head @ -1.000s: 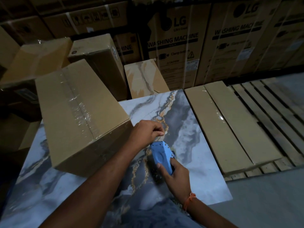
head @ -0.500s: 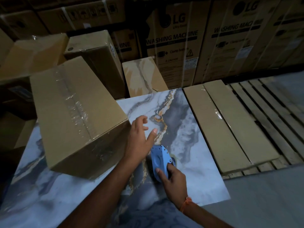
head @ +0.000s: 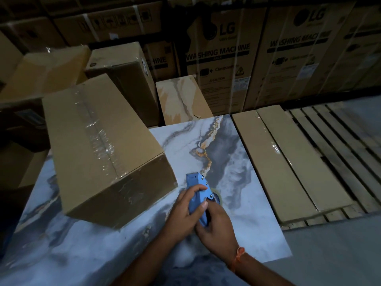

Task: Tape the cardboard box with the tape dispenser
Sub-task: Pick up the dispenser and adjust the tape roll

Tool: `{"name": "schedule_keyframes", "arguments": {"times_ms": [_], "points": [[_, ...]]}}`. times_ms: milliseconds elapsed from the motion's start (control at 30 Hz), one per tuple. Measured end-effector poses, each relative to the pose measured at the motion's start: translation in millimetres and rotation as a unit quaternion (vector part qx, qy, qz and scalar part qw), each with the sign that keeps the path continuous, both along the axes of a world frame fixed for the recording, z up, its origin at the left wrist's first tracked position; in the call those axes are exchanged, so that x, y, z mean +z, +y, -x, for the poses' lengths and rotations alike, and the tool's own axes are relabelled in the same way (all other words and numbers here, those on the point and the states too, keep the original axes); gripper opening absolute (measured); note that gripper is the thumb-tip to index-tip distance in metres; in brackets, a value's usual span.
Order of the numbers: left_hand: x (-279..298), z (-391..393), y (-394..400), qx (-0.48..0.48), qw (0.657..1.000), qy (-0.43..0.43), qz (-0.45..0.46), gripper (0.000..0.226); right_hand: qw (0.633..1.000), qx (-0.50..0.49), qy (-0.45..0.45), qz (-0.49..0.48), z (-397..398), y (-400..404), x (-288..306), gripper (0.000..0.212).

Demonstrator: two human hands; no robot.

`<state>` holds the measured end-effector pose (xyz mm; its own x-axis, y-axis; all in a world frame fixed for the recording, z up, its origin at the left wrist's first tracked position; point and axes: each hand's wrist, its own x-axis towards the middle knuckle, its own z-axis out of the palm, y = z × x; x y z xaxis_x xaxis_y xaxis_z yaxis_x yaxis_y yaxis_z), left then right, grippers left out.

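A brown cardboard box lies on the marble-patterned table, its top seam covered by a strip of clear tape. To the right of the box's near corner is the blue tape dispenser, held over the table. My left hand wraps its body from the left, fingers over the top. My right hand grips its handle from below. The tape roll is mostly hidden behind the dispenser and my hands.
Flat cardboard packs lie on a wooden pallet to the right. More boxes stand behind the table. Large washing machine cartons line the back wall. A marble-printed box sits at the table's far edge.
My left hand opened, left the dispenser's front end, then came back and closed around its body. The dispenser has tilted up a little in both hands.
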<state>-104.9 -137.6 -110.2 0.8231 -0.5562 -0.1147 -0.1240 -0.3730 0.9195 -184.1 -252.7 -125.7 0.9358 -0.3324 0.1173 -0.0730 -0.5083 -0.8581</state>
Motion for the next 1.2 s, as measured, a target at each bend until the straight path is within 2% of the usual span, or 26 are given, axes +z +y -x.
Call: {"name": "schedule_keyframes", "arguments": {"times_ms": [133, 333, 400, 467, 533, 567, 600, 667, 700, 867, 967, 1100, 1200], "points": [[-0.4, -11.1, 5.9, 0.022, 1.0, 0.008, 0.008, 0.051, 0.994, 0.109, -0.018, 0.005, -0.2, -9.4, 13.6, 0.054], [7.2, -25.0, 21.4, -0.024, 0.999, 0.02, 0.023, 0.032, 0.97, 0.242, -0.007, 0.01, -5.4, -31.7, 38.8, 0.065], [9.8, -25.9, 26.0, -0.033, 0.999, 0.022, 0.024, 0.026, 0.985, 0.172, -0.022, -0.008, -3.5, -38.1, 47.5, 0.057], [12.0, -24.9, 30.2, -0.035, 0.999, 0.021, 0.033, 0.024, 0.997, 0.022, -0.057, -0.042, -6.5, -47.9, 50.5, 0.036], [12.4, -24.3, 33.3, -0.038, 0.997, 0.03, 0.054, 0.024, 0.992, -0.087, -0.02, -0.085, -15.2, -62.5, 51.3, 0.019], [12.4, -23.8, 34.0, -0.042, 0.996, 0.035, 0.064, 0.023, 0.987, -0.097, 0.018, -0.127, -20.0, -70.3, 52.1, 0.013], [12.4, -23.1, 34.3, -0.047, 0.995, 0.04, 0.074, 0.022, 0.98, -0.081, 0.063, -0.171, -24.0, -76.4, 54.0, 0.016], [14.9, -21.1, 33.7, -0.054, 0.993, 0.051, 0.093, 0.019, 0.964, -0.029, 0.128, -0.232, -30.2, -83.0, 57.3, 0.044], [16.8, -20.0, 32.8, -0.054, 0.992, 0.056, 0.104, 0.018, 0.957, -0.001, 0.15, -0.249, -32.4, -82.8, 58.3, 0.048], [19.4, -16.9, 31.0, -0.052, 0.985, 0.074, 0.148, 0.015, 0.913, 0.141, 0.181, -0.338, -34.6, -65.0, 49.9, 0.037], [20.4, -17.2, 32.2, -0.055, 0.984, 0.071, 0.152, 0.012, 0.89, 0.147, 0.174, -0.394, -36.9, -57.2, 44.7, 0.04], [27.0, -20.0, 36.5, -0.054, 0.984, 0.072, 0.154, 0.01, 0.864, 0.115, 0.2, -0.448, -42.3, -59.7, 45.2, 0.058], [31.2, -21.4, 37.2, -0.055, 0.984, 0.068, 0.157, 0.011, 0.848, 0.109, 0.198, -0.48, -45.7, -63.3, 44.6, 0.058]]}}
